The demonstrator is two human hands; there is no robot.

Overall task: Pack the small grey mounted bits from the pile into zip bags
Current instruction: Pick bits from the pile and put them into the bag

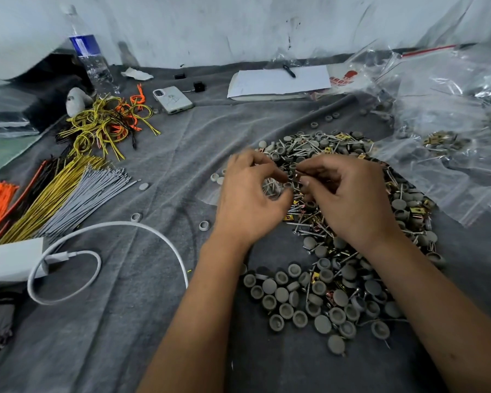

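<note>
A big pile of small grey round caps, screws and brass clips (332, 282) lies on the grey cloth at centre right. My left hand (247, 199) hovers over the pile's near-left edge with fingers curled round a small bunch of grey bits and metal pins. My right hand (349, 197) is beside it, thumb and forefinger pinching a thin pin-like piece close to the left hand. A clear zip bag (207, 194) seems to lie flat under my left hand, mostly hidden. More clear zip bags (448, 114) are heaped at the right.
Bundles of yellow, orange, black and grey cable ties (68, 191) lie at left, with a white charger and cable (68, 262). A phone (173, 99), water bottle (90, 56), and white paper with a pen (278, 80) sit at the back. Loose grey caps are scattered about.
</note>
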